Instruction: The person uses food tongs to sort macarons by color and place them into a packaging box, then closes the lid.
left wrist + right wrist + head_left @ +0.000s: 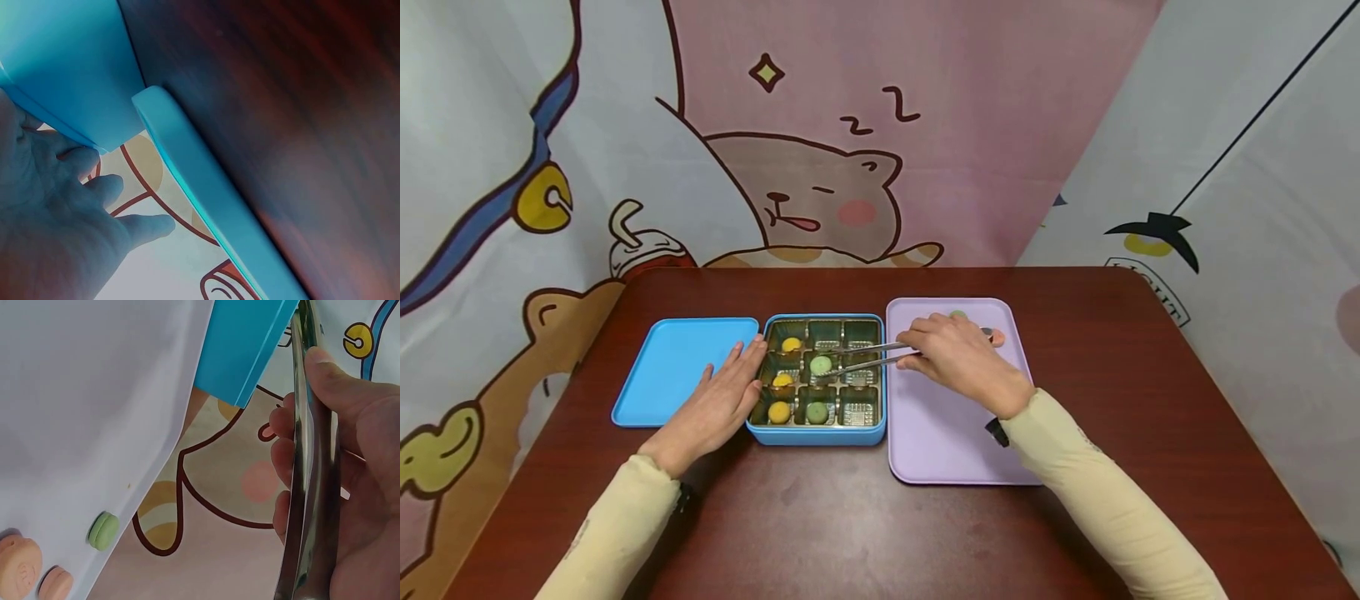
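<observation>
My right hand (958,358) grips metal tongs (319,487), thumb on one side and fingers on the other. The tong tips reach into a blue box (820,436) with a gold divided insert, where they lie at a green macaron (821,365) in the centre compartment. Below it, the front middle compartment holds another green macaron (817,412). Yellow macarons (779,412) occupy the left column. Against the box's left wall rests my left hand (722,408), its fingers extended; the left wrist view shows the palm beside the blue wall.
A lavender tray (955,442) lies right of the box, under my right hand. Near its far end sit a green macaron (104,531) and two orange-pink macarons (20,567). The blue lid (662,367) lies flat to the left. A printed curtain hangs behind the brown table (820,525).
</observation>
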Tool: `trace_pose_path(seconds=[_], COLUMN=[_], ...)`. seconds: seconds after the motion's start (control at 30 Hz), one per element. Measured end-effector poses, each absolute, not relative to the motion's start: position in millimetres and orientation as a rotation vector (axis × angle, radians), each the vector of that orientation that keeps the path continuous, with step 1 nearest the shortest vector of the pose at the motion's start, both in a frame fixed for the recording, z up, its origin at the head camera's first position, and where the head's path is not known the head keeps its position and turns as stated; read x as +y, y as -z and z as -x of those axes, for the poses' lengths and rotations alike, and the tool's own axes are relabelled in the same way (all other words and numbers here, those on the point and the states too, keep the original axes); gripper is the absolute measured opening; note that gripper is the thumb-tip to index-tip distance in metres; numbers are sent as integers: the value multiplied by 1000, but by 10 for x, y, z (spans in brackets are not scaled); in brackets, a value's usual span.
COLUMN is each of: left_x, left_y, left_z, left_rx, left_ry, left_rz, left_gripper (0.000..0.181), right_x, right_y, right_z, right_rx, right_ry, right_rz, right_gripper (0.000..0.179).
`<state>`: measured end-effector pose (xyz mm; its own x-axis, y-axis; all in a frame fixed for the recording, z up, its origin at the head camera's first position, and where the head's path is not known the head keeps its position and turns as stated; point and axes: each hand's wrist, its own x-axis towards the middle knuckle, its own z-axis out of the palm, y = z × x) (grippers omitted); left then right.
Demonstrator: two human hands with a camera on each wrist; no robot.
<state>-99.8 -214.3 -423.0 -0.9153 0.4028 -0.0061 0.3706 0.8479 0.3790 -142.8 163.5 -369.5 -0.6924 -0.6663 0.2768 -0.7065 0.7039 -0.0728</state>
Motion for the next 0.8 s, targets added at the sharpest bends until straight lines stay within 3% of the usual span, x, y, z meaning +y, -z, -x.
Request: trace_pose_path(seconds=[0.5,0.8], left_x=[-2130,-2139], left_y=[4212,4219], left_z=[994,992], left_rx=[2939,2936], left_ry=[-561,-575], left_rz=[-626,-615], left_gripper=[62,62], right_x=[1667,1921], right_y=[3680,3461], right_z=[1419,1326], right_rx=[-2703,-2711], right_ry=[-262,-330], right_rz=[-1067,-978], right_gripper=[34,39])
